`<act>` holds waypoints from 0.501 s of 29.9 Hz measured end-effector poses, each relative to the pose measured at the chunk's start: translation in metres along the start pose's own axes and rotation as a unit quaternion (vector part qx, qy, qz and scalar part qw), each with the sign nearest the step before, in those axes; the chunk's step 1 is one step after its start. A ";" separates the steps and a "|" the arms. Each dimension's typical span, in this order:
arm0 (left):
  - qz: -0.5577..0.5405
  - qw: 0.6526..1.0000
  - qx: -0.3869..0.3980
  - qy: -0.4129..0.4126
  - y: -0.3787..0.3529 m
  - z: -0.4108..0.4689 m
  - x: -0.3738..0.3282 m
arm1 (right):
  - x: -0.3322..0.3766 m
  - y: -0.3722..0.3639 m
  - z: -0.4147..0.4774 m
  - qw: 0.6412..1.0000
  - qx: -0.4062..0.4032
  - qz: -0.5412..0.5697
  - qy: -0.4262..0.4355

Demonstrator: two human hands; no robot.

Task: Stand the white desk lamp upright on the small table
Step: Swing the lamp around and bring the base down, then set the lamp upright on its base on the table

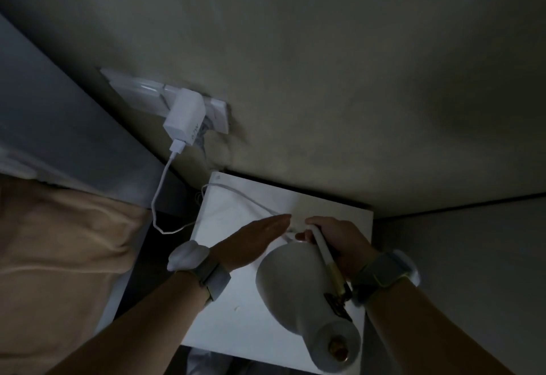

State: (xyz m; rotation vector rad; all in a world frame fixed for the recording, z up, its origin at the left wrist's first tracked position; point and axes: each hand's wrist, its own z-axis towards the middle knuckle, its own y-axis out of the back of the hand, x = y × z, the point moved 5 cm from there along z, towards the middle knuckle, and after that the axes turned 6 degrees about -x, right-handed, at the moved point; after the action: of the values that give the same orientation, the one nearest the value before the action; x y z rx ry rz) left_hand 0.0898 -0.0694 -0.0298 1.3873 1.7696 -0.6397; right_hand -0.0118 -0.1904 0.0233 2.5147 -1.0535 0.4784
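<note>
the white desk lamp [298, 289] was held over the near right part of the tabletop [224, 221], its stem grasped by the right hand [339, 241], the shade tilted toward the camera. the left hand [260, 235] was kept flat and released beside the stem. a white cable [236, 191] was laid across the tabletop; it could be snagged, and the top-heavy shade could be tipped off the near edge.

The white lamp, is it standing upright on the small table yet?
Not yet. The white lamp is tilted, its stem gripped by the right hand above the small table.
</note>
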 end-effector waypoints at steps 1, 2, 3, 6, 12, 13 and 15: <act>0.013 0.999 -0.009 -0.043 0.002 -0.004 -0.008 | -0.001 0.002 -0.004 1.000 0.003 -0.011 0.006; 0.014 0.998 0.000 -0.060 0.004 -0.016 -0.019 | -0.004 0.006 -0.007 1.000 -0.001 -0.025 0.014; 0.014 0.997 -0.004 -0.079 0.007 -0.020 -0.029 | -0.006 0.009 -0.006 0.999 -0.010 -0.044 0.023; -0.040 0.997 0.012 -0.071 0.004 -0.058 -0.054 | -0.013 0.026 -0.021 0.976 -0.037 -0.170 0.132; 0.128 0.984 0.103 -0.066 -0.020 -0.082 -0.033 | -0.019 0.043 -0.058 0.898 0.053 -0.281 0.334; 0.179 0.974 0.102 -0.098 -0.028 -0.090 -0.033 | -0.018 0.043 -0.063 0.880 0.056 -0.305 0.360; 0.226 0.961 0.020 -0.159 -0.044 -0.110 -0.053 | -0.015 0.039 -0.069 0.848 0.052 -0.330 0.412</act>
State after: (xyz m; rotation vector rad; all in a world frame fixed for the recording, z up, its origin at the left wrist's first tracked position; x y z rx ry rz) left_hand 0.0228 -0.0259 0.0727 1.5496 1.1402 -0.6062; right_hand -0.0615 -0.1753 0.0851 2.1531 0.1648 1.2350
